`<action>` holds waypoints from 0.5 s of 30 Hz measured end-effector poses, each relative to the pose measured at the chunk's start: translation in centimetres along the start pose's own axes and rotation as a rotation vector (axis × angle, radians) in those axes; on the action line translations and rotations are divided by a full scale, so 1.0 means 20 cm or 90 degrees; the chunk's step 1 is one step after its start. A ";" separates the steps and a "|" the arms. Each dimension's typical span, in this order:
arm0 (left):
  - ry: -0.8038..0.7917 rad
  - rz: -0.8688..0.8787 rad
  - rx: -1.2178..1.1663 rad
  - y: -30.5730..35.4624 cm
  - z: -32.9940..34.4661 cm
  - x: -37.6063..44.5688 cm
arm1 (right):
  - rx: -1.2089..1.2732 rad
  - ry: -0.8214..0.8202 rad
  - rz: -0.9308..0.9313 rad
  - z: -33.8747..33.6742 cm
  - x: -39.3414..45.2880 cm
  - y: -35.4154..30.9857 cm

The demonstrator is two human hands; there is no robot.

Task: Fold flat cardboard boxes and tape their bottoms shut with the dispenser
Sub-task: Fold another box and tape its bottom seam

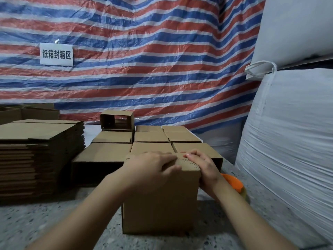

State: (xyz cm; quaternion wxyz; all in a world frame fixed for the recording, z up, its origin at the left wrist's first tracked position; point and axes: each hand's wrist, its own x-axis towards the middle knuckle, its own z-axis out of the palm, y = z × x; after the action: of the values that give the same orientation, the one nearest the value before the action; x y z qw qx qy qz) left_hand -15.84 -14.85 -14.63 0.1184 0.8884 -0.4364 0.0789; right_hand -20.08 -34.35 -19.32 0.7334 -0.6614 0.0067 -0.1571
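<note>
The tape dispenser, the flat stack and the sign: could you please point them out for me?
tape dispenser (232,182), head view, orange body beside the right hand.
flat stack (36,131), head view, top sheet.
sign (56,54), head view, centre of the lettering.

Upright box stands at centre; flat stack at nine o'clock, finished boxes at twelve, dispenser at three, sacks beyond.

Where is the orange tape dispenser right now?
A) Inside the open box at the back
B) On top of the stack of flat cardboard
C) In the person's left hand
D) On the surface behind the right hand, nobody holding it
D: the orange tape dispenser lies on the surface just behind the right hand, while both hands press on the box.
</note>
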 end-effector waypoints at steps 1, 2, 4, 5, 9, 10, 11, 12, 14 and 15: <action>0.002 0.001 0.023 -0.01 0.01 0.01 | -0.015 -0.006 -0.004 -0.01 0.01 -0.01; 0.003 0.000 0.038 -0.02 0.02 0.01 | -0.035 -0.003 -0.022 -0.04 0.02 -0.01; -0.005 0.004 0.037 -0.03 0.02 0.02 | -0.124 0.058 -0.067 -0.10 0.06 -0.04; -0.011 0.006 0.028 -0.03 0.02 0.02 | -0.223 0.109 -0.080 -0.14 0.08 -0.05; -0.019 0.008 0.017 -0.04 0.02 0.03 | -0.833 0.209 -0.031 -0.34 0.09 -0.03; -0.021 0.008 0.020 -0.04 0.02 0.03 | -0.926 0.196 0.013 -0.38 0.09 0.00; -0.020 0.010 0.023 -0.04 0.02 0.03 | -0.996 0.177 0.062 -0.42 0.09 0.04; -0.018 0.011 0.023 -0.04 0.02 0.03 | -1.046 0.160 0.114 -0.45 0.09 0.09; -0.017 0.014 0.019 -0.03 0.03 0.02 | -1.088 0.134 0.197 -0.49 0.10 0.18; -0.017 0.017 0.020 -0.03 0.03 0.02 | -1.090 0.131 0.208 -0.50 0.10 0.21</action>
State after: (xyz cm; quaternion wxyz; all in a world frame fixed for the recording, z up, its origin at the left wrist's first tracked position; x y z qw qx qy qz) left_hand -15.05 -14.96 -15.14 0.0976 0.8852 -0.4485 0.0758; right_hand -19.47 -44.13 -24.33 -0.0056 -0.9578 0.2829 -0.0500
